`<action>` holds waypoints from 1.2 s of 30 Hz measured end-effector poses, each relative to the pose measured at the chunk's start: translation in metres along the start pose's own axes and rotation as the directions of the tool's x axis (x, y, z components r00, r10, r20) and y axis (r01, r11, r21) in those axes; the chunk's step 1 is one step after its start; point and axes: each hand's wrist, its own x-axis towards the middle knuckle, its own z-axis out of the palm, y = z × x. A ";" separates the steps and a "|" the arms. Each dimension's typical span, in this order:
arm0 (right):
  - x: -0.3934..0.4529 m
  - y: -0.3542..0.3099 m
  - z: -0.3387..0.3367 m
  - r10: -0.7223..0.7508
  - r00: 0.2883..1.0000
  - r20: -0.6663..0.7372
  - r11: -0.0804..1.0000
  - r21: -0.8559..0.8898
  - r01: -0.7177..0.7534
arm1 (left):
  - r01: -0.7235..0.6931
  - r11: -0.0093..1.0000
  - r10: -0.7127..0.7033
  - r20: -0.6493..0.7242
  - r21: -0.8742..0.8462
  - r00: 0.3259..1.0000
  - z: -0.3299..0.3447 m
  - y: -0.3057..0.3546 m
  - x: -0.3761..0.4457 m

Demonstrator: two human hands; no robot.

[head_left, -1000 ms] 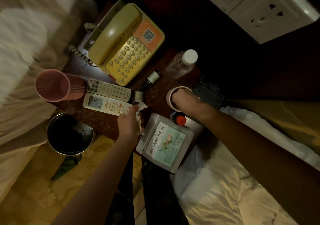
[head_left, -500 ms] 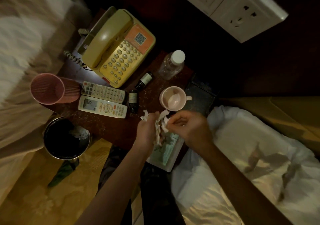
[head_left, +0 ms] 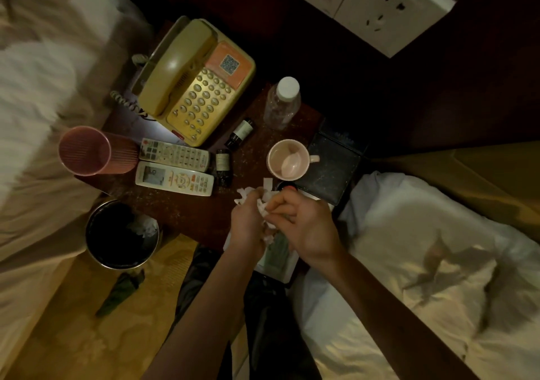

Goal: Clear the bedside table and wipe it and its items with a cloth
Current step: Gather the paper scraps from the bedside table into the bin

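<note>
White crumpled tissue (head_left: 264, 204) pinched by both hands' curled fingers (head_left: 280, 205) (above table).

Left grip (head_left: 248, 227) and right grip (head_left: 304, 227) curled, touching.

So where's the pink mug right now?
In the head view the pink mug stands upright on the bedside table, right of centre, just beyond the two hands, between the clear water bottle behind it and the dark box at its handle side.
</note>
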 end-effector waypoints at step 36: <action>0.005 -0.023 0.183 0.143 0.952 0.269 0.989 -0.071 -0.129 | -0.039 0.808 -0.059 -0.145 -0.589 0.988 -0.222 -0.002 0.047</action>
